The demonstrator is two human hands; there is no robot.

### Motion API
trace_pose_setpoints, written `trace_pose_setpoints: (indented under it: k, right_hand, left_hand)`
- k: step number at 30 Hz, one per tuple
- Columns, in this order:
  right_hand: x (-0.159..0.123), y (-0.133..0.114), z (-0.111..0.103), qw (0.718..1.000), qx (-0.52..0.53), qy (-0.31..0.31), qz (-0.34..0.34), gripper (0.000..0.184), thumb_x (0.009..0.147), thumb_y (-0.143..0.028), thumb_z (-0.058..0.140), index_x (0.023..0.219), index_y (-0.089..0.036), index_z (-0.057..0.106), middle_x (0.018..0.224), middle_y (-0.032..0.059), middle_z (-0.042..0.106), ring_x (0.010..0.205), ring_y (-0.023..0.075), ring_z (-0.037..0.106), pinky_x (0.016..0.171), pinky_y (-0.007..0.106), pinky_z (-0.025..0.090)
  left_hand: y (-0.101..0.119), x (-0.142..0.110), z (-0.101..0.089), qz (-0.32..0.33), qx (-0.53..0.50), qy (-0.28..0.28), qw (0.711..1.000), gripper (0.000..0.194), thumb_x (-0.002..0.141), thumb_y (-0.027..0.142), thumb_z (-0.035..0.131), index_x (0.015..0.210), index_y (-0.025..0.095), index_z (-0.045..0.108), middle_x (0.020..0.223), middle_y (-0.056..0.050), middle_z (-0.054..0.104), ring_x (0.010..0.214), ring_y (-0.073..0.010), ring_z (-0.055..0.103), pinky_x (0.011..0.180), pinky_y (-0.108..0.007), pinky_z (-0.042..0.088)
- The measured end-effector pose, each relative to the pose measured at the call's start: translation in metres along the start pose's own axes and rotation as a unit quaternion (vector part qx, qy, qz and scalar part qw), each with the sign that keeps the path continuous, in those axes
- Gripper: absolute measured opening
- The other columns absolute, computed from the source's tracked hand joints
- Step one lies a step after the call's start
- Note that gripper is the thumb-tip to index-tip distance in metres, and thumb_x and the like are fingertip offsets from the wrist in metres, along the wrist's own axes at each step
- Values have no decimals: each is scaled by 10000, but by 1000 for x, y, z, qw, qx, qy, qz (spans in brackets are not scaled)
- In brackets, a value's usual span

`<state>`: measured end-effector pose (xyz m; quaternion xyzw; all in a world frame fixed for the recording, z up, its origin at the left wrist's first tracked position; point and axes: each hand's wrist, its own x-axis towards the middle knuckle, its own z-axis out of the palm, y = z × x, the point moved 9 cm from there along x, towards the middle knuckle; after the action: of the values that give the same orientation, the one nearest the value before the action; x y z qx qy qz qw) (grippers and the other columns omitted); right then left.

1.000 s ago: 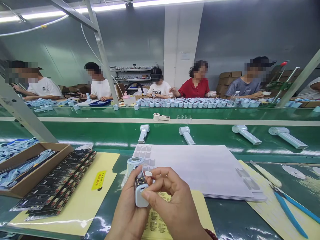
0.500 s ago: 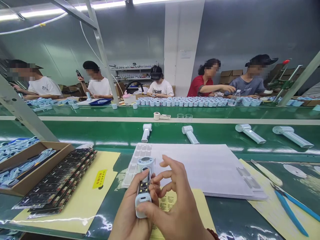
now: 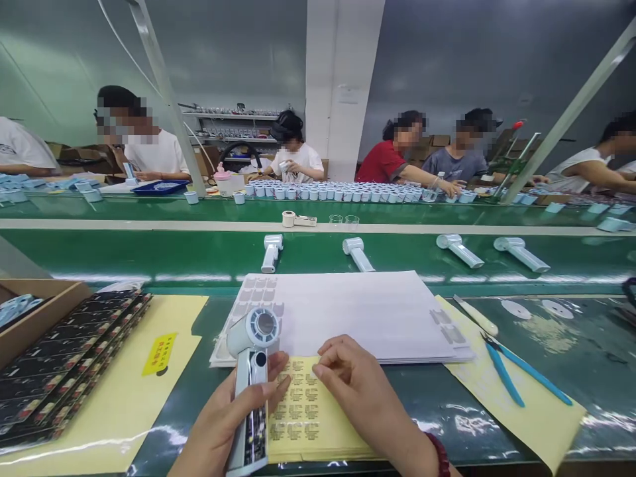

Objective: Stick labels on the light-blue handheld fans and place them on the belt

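Note:
My left hand (image 3: pixel 223 414) is wrapped round the handle of a pale blue handheld fan (image 3: pixel 252 331). The fan's round head tilts up, and a dark circuit board shows along the handle's open side. My right hand (image 3: pixel 355 381) has thumb and forefinger pinched together over a yellow sheet of printed labels (image 3: pixel 303 411). Anything between those fingertips is too small to make out. Behind both hands lies a stack of white sheets (image 3: pixel 342 311) with grey printed shapes at its corners.
Circuit board panels (image 3: pixel 64 351) lie at left beside a cardboard box (image 3: pixel 59 295). Blue-handled pliers (image 3: pixel 507 371) and a white-handled knife (image 3: pixel 476 315) lie at right. Several fans (image 3: pixel 358 254) rest on the green conveyor (image 3: pixel 149 255). Co-workers sit beyond rows of blue cups (image 3: pixel 338 192).
My right hand has left the fan and moved down to the label sheet. My left hand has shifted left, turning the fan so its head faces more towards me. The view has swung right.

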<state>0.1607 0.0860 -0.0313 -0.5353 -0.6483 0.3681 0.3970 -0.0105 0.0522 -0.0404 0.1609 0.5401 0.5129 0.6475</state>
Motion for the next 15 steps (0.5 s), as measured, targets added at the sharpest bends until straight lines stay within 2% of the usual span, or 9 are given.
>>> trace_pose_setpoints:
  k: [4, 8, 11, 15]
  right_hand:
    - [1, 2, 8, 998, -67, 22, -7, 170, 843, -116, 557, 725, -225, 502, 888, 29, 584, 765, 203, 569, 658, 314, 429]
    - [1, 0, 9, 997, -71, 18, -17, 198, 820, -77, 559, 704, -223, 492, 836, 20, 569, 743, 202, 538, 661, 317, 397]
    - [1, -2, 4, 999, -25, -11, -20, 144, 874, -165, 578, 747, -223, 547, 850, 5, 615, 741, 173, 579, 658, 278, 441]
    - [1, -12, -7, 996, 92, -21, 3, 150, 928, -333, 581, 833, -220, 608, 850, -1, 638, 754, 153, 576, 643, 248, 448]
  left_hand:
    - [-4, -1, -1, -2, 6, 6, 1000, 290, 689, 43, 720, 970, 109, 738, 1085, -144, 762, 996, -285, 724, 755, -244, 617]
    - [-6, 1, -1, -7, 9, 1, 1000, 319, 670, 57, 747, 984, 112, 733, 1044, -138, 772, 981, -292, 728, 735, -256, 621]
    - [-6, 3, -4, -5, 16, 0, 1000, 360, 652, 89, 783, 1007, 117, 729, 1070, -134, 766, 1020, -296, 714, 769, -268, 615]
    - [-5, 1, -2, -4, 19, -19, 1000, 523, 620, 172, 854, 1119, 131, 701, 1120, -127, 753, 1079, -299, 689, 857, -290, 588]
